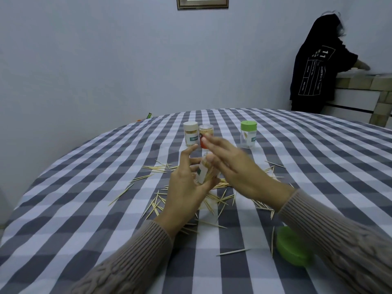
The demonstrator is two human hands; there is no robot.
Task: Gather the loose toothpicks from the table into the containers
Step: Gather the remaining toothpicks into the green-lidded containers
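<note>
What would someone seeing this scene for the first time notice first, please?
Probably the two hands at the centre: the left hand grips a clear toothpick container while the right hand hovers flat over its top. Loose toothpicks lie scattered on the checked tablecloth around them. A green lid lies near the right sleeve, and three more containers stand behind, one green-capped.

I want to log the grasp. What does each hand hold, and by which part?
The left hand grips a clear plastic toothpick container around its lower body. The right hand, fingers straight, holds nothing.
</note>
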